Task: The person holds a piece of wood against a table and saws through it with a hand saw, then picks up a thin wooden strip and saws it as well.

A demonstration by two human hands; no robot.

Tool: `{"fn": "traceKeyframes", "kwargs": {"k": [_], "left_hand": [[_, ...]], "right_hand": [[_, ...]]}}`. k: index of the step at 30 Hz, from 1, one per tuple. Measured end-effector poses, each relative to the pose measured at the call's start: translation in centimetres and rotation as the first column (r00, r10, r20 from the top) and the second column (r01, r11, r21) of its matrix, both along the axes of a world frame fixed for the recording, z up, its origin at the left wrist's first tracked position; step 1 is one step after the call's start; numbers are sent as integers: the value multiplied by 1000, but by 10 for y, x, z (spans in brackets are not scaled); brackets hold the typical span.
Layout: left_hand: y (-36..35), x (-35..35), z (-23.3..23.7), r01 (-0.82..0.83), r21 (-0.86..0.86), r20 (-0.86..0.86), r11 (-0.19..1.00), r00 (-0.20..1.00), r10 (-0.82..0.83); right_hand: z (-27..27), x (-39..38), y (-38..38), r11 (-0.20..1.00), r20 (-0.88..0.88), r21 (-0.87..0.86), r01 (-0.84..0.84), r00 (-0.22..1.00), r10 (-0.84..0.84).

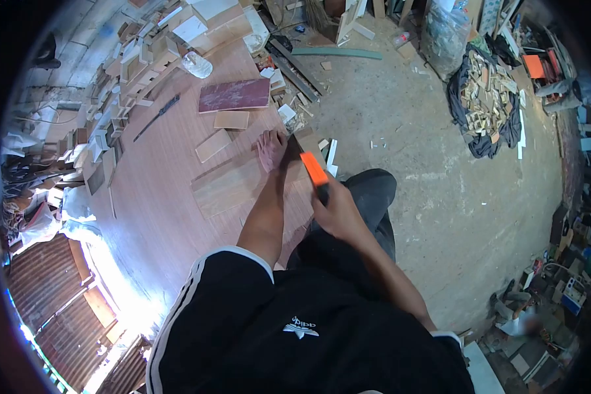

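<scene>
My right hand (338, 211) is wrapped around the orange and black handle of a handsaw (315, 169). The dark saw blade (296, 148) points away from me and overlaps the right part of a pale wooden board (226, 186). Just left of the blade, my left hand (271, 151) bears down on this board, its fingers bent at the far edge. The board lies slantwise on the wood-topped work surface (157, 171), near its right edge. Beyond the left hand lie two small wood pieces (231, 120) and a dark red board (234, 96).
A long thin dark tool (156, 118) lies farther left, near stacked wooden boxes (152, 62) and a clear plastic container (197, 65). Offcuts (289, 115) crowd the right edge. On the concrete floor are a heap of wood scraps (486, 92) and a full plastic bag (445, 39).
</scene>
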State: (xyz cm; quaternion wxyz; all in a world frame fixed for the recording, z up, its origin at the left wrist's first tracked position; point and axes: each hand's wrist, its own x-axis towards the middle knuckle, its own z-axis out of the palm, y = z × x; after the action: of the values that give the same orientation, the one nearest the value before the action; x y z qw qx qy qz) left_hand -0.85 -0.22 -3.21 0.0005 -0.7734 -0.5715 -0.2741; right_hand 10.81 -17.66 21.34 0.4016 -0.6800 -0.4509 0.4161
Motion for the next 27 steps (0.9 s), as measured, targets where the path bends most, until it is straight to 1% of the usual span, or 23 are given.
{"fn": "traceKeyframes", "kwargs": {"k": [1,3,4,6,7,8,9,10,12,13,14,15,16,17,18,19,20,21,23,24,26,27], "left_hand": [[0,3,3,2,9,4,1000,1000,-2],[-8,7,23,-61,-125,22,990,998,65],[-9,6,24,-53,-127,19,990,998,56],[-12,4,28,-3,-103,66,995,998,10],[-10,6,37,7,-107,61,994,998,0],[-12,7,44,30,-121,36,992,999,-26],[-15,6,47,49,-141,9,989,999,-48],[-6,1,7,13,-103,30,995,1000,-10],[-7,0,6,17,-105,47,994,999,-12],[-7,2,7,22,-95,75,995,997,-15],[-8,2,9,40,-70,117,997,993,-32],[-10,2,12,34,-74,113,997,993,-25],[-13,1,17,31,-122,78,992,997,-22],[-11,2,22,31,-164,45,986,999,-23],[-6,3,21,22,-160,46,987,999,-15],[-6,1,15,41,-159,55,986,998,-33],[-9,-2,9,67,-164,60,984,997,-58],[-10,-2,7,67,-161,58,985,997,-59],[-10,-1,8,57,-146,80,988,996,-45],[-6,0,9,53,-138,85,989,996,-42],[-9,-3,10,110,-126,72,986,992,-102],[-16,-6,9,109,-122,72,987,992,-101]], "right_hand": [[-7,2,20,998,-15,-50,-25,1000,24],[-15,2,53,997,5,-70,-16,1000,17],[-21,4,62,997,2,-72,-8,1000,8],[-30,8,78,998,36,-25,-57,998,58],[-20,12,91,998,31,-29,-47,998,48],[-10,18,104,978,-41,-186,-94,995,88],[-2,22,115,929,-121,-337,-154,985,120],[-3,26,127,923,-132,-349,-159,984,120],[-1,32,148,884,-262,-392,-254,952,157],[3,30,150,882,-268,-396,-257,951,157],[7,27,152,890,-233,-394,-229,962,145],[9,24,153,897,-199,-392,-203,971,133],[-12,18,153,885,-140,-417,-205,977,161],[-32,14,149,885,-144,-416,-210,976,164],[-49,12,146,918,-181,-357,-173,977,113],[-54,10,144,944,-224,-302,-130,973,62],[-60,9,150,918,-194,-382,-106,980,32],[-68,12,154,919,-196,-379,-106,980,32],[-83,16,160,897,-232,-407,-174,969,83],[-81,17,163,899,-226,-401,-175,970,89],[-77,13,154,912,-182,-374,-166,978,103],[-87,4,137,914,-182,-370,-167,978,105]]}}
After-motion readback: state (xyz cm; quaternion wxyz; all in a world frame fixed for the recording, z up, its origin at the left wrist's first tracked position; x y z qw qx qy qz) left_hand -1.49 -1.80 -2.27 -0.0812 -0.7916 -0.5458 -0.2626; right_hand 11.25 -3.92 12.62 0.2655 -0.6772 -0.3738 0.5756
